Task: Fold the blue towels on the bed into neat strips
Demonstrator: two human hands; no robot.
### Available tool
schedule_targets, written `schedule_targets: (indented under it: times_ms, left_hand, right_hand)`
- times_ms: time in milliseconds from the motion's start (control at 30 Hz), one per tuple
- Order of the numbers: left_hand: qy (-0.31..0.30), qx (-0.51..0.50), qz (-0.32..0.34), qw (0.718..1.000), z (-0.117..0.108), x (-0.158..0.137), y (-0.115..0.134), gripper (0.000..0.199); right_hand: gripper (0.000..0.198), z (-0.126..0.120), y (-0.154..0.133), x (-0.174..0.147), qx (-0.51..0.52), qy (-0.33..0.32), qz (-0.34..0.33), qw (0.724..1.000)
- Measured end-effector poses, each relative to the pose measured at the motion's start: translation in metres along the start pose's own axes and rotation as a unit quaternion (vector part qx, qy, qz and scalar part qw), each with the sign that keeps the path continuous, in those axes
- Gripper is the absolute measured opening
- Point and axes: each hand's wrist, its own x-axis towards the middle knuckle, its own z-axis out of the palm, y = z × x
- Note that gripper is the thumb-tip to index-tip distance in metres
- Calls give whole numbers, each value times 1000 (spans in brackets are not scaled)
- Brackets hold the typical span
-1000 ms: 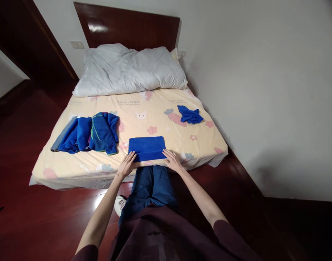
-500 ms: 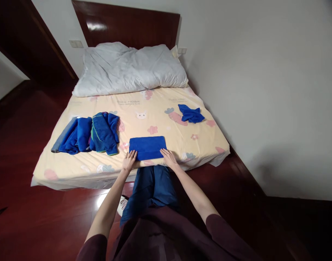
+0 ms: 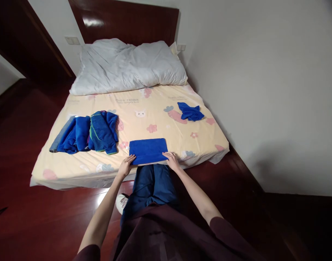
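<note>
A flat, folded blue towel (image 3: 148,150) lies near the front edge of the bed, a small white tag at its left side. At the towel's lower left edge, my left hand (image 3: 126,165) is closed on the cloth with its fingers on top. My right hand (image 3: 171,160) pinches the lower right edge, fingers pointing inward. Both thumbs are hard to make out.
Several blue folded garments (image 3: 87,133) lie in a row on the left of the bed. A crumpled blue cloth (image 3: 191,112) rests at the right. Beyond them, a grey-white quilt (image 3: 130,67) is bunched against the dark headboard (image 3: 128,21). A wall (image 3: 258,94) runs along the right.
The blue towel has slid slightly toward me, its near edge now lower in view. My hands have moved outward a little along its side edges, from lying on top to gripping.
</note>
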Motion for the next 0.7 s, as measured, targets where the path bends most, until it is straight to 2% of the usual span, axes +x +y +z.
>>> schedule_targets:
  times_ms: [100,200,400,600,700]
  left_hand:
    - [48,-73,-40,995,-4,2,0,52]
    - [75,-86,-76,991,-9,3,1,47]
    - [71,-82,-116,987,-12,7,5,45]
    - [62,-84,-154,983,-19,8,-2,35]
    - [67,-82,-176,979,-19,7,-4,37]
  right_hand:
    - [73,2,3,2,70,54,60,994]
    - [70,4,7,5,114,76,93,986]
    - [60,3,13,9,147,73,107,981]
    - [16,3,28,14,239,62,147,958]
    - [23,4,33,14,247,58,153,955]
